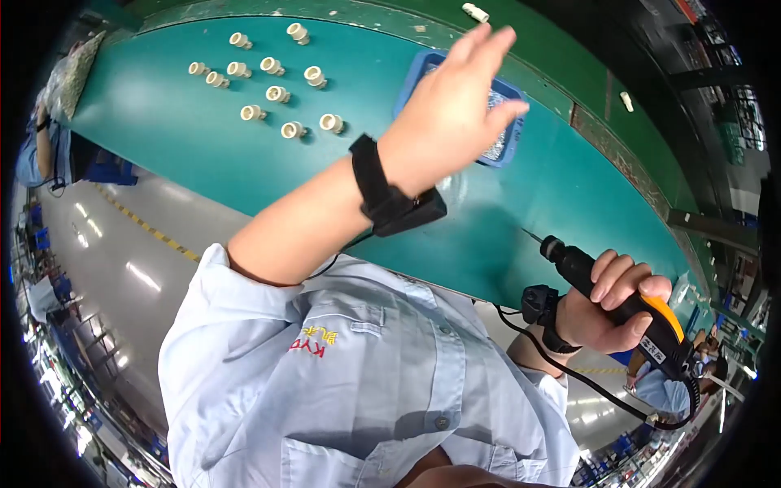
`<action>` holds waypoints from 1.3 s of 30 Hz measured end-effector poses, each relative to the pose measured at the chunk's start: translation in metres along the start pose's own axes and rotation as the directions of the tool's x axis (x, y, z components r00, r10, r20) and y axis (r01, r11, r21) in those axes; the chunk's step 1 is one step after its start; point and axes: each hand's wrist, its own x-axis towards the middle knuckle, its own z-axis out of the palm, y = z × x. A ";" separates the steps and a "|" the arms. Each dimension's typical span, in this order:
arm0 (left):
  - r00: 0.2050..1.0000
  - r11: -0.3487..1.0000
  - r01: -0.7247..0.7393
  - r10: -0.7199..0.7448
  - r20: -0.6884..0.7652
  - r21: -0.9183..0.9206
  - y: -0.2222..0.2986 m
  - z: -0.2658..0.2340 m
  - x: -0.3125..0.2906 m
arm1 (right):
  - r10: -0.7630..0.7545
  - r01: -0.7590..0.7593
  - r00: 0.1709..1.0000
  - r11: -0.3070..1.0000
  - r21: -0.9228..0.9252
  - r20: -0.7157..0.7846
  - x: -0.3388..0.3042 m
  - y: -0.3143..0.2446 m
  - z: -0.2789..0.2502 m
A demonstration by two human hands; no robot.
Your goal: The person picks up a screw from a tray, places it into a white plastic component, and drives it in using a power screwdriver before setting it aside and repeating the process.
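Observation:
My left hand (450, 104) reaches over a blue tray (403, 91), fingers stretched out and thumb apart, with nothing seen in it. Small silvery pieces (495, 148) fill the tray, too small to name surely; the hand hides much of them. In my right hand (606, 313) is a black and orange electric screwdriver (576, 265), its fingers wrapped round the body. The thin bit points up and left, above the table and apart from any part. To the left of the tray stand several cream cylindrical plastic parts (277, 94), spaced apart.
The green table (187, 146) has a worn raised ledge (602, 134) along its far side. Two white pieces, one a small cylinder (475, 12), lie beyond it. A black cable (586, 382) runs near my right wrist. Another person's arm (42, 142) shows at far left.

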 end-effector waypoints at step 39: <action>0.711 0.995 -0.099 0.061 0.700 0.014 -0.005 -0.028 -0.109 | 0.001 -0.031 0.967 0.993 -0.111 -0.256 0.019 0.030 0.003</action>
